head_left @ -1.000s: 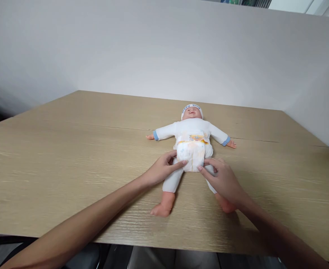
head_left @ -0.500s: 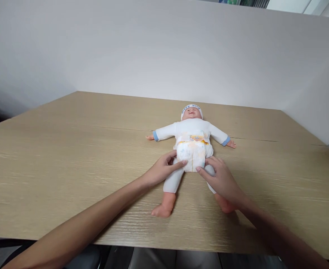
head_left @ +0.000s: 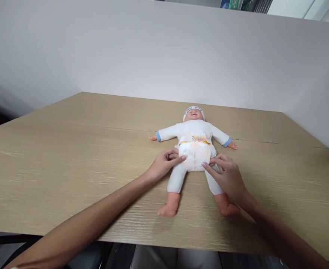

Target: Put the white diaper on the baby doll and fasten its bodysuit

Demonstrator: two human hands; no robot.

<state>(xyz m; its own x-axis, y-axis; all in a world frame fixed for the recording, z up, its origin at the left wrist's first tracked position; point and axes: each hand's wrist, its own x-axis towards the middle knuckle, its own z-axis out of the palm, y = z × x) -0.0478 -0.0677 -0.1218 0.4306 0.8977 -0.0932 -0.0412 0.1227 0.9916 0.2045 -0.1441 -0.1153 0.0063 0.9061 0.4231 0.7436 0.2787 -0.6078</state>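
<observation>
A baby doll (head_left: pixel 194 129) in a white suit and cap lies on its back on the wooden table (head_left: pixel 69 157), arms spread, bare feet toward me. A white nappy (head_left: pixel 196 156) with a yellow waistband is wrapped round its hips. My left hand (head_left: pixel 163 165) pinches the nappy's left leg edge, fingers bent together. On the other side, my right hand (head_left: pixel 228 175) pinches the right leg edge the same way, lying over the doll's right thigh.
A plain white wall (head_left: pixel 164 56) closes off the table's far side and right side. The near table edge runs just above my lap. A seam (head_left: pixel 279 142) crosses the tabletop behind the doll.
Both hands have slid a little up along the nappy's leg edges, and more of the doll's right leg and foot shows. The view has shifted slightly.
</observation>
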